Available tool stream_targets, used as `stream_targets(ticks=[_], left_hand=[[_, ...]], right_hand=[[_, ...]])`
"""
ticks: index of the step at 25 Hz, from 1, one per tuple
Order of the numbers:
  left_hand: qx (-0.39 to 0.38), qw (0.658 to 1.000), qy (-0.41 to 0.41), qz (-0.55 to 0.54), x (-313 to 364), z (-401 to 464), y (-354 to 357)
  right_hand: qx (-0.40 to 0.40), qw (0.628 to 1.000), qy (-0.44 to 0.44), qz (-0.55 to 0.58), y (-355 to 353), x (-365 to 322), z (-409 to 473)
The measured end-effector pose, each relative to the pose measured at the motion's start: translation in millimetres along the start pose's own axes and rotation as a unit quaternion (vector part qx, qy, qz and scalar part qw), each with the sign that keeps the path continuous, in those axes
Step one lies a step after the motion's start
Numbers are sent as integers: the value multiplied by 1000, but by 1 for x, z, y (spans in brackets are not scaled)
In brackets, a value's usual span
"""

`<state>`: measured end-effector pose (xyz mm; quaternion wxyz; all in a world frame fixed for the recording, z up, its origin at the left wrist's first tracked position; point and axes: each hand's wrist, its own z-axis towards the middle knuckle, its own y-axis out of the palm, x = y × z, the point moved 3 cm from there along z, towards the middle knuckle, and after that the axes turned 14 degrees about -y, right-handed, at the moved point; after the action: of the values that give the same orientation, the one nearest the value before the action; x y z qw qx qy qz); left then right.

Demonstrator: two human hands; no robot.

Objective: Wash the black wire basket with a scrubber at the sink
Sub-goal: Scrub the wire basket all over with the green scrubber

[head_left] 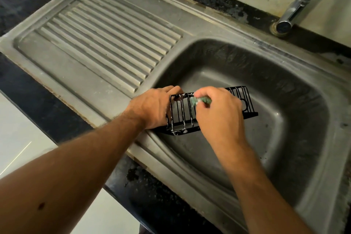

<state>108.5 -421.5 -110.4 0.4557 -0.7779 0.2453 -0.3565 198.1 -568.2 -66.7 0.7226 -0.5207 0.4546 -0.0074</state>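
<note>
Steel sink (284, 100) — left hand (152, 108) gripping basket (182, 112), right hand (218, 114) pinching scrubber (199, 100).

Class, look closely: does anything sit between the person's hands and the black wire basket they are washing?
Nothing visible does. The left hand grips the basket at its end, and the right hand presses the green scrubber against its bars.

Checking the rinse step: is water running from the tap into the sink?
No, the tap shows no stream, and the right hand rubs the green scrubber on the basket.
</note>
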Motion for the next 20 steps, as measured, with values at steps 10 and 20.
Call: stream_targets(ticks=[10,20], left_hand=[[-6,1000,-2,21,-3,3,4],[-14,1000,11,24,-4,2,6]], right_hand=[[-9,994,78,82,4,12,-27],[-65,993,90,39,2,17,-35]])
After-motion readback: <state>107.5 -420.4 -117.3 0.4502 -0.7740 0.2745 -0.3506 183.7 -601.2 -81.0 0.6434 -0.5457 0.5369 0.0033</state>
